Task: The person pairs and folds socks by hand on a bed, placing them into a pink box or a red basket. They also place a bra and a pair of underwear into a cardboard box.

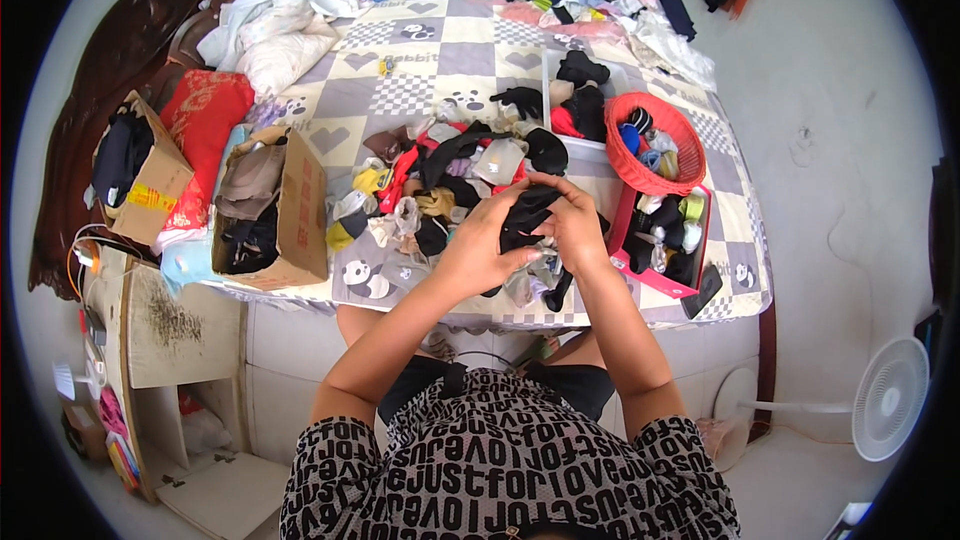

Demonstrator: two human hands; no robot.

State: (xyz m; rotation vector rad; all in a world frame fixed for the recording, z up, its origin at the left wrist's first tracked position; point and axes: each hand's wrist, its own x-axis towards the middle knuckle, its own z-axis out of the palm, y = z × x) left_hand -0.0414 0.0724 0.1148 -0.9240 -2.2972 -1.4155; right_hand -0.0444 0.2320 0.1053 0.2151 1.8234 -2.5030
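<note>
Between my two hands, above the near edge of the bed, is a bunched black sock (pixel 527 215). My left hand (pixel 478 245) grips its left side with fingers curled and the thumb at the bottom. My right hand (pixel 580 228) closes on its right side, the fingertips of both hands meeting at the top. Under and beyond them spreads a loose pile of socks (pixel 440 165) in black, white, red, yellow and grey. Parts of this pile are hidden behind my hands and forearms.
Right of the pile stand a red woven basket (pixel 688 135), a white bin (pixel 600 152) with dark clothing, and a pink box (pixel 688 290) of rolled socks. A dark phone-like object (pixel 704 291) lies nearby. Two cardboard boxes (pixel 300 210) hold clothes at left. A white fan (pixel 890 400) stands right.
</note>
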